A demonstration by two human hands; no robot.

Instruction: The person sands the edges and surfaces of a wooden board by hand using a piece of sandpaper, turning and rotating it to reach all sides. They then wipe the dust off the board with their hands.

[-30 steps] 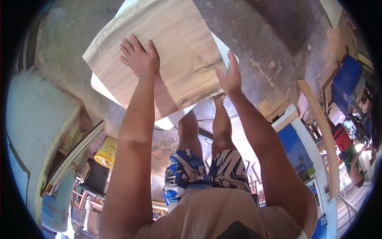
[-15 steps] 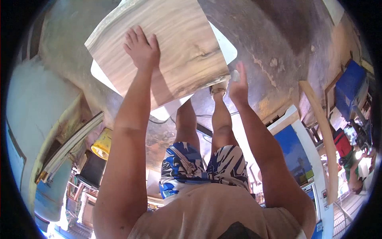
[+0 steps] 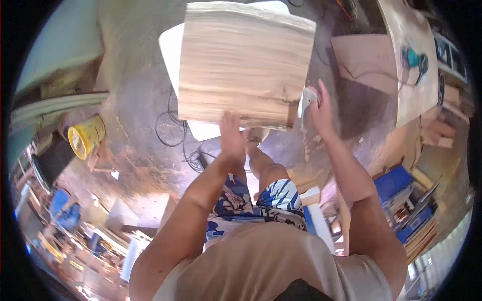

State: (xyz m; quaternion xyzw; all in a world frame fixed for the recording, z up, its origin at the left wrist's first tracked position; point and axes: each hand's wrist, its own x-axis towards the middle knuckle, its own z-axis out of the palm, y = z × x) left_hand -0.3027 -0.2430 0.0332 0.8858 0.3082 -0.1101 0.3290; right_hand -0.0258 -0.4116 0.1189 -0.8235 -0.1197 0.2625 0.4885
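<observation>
A wooden slab [image 3: 241, 65] with pale wavy grain and a dark knot near its right corner rests on a white rounded-corner top [image 3: 170, 50], which shows past its edges. My left hand [image 3: 232, 135] lies at the slab's near edge, fingers stretched out over the wood and slightly blurred. Beside the slab's right edge, my right hand [image 3: 320, 110] grips a small whitish piece [image 3: 307, 100] held against that edge. Its exact kind I cannot tell. My thumb or finger points up past it.
A yellow bucket [image 3: 86, 136] stands on the floor to the left. Black cable [image 3: 170, 128] loops near my feet. At right, a green sander [image 3: 414, 58] sits on a long pale wooden board [image 3: 401, 95]. Blue boxes [image 3: 396, 183] and planks lie at lower right.
My view has turned, and the slab appears more square-on. My left hand has slid from the slab's middle to its near edge. The right hand's whitish piece now meets the right edge.
</observation>
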